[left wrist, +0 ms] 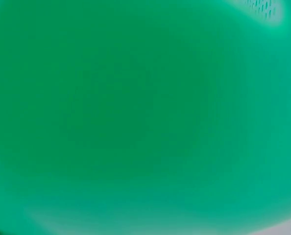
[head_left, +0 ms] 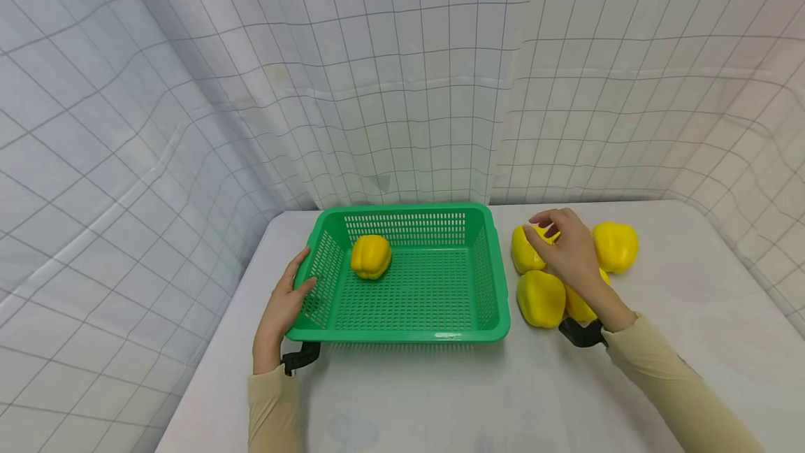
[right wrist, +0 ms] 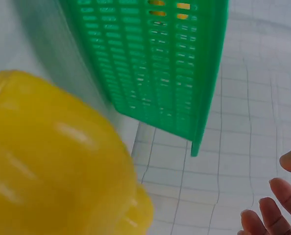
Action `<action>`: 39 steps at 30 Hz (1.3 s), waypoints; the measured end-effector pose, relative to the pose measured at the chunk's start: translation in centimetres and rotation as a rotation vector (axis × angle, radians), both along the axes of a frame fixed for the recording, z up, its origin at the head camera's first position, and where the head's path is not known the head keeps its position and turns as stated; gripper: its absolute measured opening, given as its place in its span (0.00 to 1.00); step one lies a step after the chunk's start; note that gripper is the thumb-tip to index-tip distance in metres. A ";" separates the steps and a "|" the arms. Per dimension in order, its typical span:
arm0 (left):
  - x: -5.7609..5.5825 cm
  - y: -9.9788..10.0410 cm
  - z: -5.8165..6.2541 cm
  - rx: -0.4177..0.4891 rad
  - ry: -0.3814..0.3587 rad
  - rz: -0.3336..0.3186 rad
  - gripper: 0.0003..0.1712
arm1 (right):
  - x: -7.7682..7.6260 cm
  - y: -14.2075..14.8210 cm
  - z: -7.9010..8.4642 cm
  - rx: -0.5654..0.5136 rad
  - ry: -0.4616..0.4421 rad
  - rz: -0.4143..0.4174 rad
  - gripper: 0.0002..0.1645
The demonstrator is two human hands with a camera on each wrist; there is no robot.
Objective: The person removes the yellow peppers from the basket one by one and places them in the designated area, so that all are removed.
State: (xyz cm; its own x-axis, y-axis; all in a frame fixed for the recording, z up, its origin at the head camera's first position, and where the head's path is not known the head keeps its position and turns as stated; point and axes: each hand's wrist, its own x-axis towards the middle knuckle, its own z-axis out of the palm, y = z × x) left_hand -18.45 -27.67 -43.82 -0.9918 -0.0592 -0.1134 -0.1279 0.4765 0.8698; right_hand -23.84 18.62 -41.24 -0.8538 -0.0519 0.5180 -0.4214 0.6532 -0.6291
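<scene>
A green plastic basket (head_left: 409,335) stands on the table, with one yellow bell pepper (head_left: 371,257) in its back left part. My left hand (head_left: 281,306) holds the basket's left rim, thumb over the edge. In the left wrist view, the basket's green wall (left wrist: 135,117) fills nearly everything, and the hand is out of sight. My right hand (head_left: 571,252) hovers over several yellow bell peppers (head_left: 541,299) to the basket's right, its fingers loosely bent and nothing between them. In the right wrist view its fingers (right wrist: 285,196) appear apart from the large near pepper (right wrist: 57,156).
A white table (head_left: 402,397) carries everything. Behind and at the sides hang white curtains (head_left: 415,89) with a grid pattern. Another yellow pepper (head_left: 615,247) lies to the right of my right hand. The basket's right wall (right wrist: 150,63) faces the peppers.
</scene>
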 end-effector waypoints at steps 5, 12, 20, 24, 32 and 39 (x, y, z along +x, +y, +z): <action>0.0 0.0 0.1 -0.008 -0.003 0.007 0.35 | -0.6 -2.2 1.8 0.012 -0.036 0.088 0.11; 0.0 0.2 0.0 0.000 0.009 -0.002 0.35 | -1.4 -6.0 4.4 0.028 -0.149 0.254 0.12; -0.2 -0.1 -0.3 -0.005 0.019 -0.013 0.35 | -2.4 -10.3 5.2 0.129 -0.302 0.396 0.20; -0.2 -0.1 -0.3 -0.003 0.021 -0.011 0.35 | -3.2 -12.2 4.6 0.176 -0.383 0.441 0.26; -0.1 -0.1 -0.2 0.002 0.023 -0.012 0.35 | -4.3 -15.3 2.4 0.265 -0.459 0.520 0.33; 0.0 -0.2 -0.2 0.000 0.027 -0.008 0.35 | -4.8 -18.4 0.5 0.297 -0.489 0.542 0.35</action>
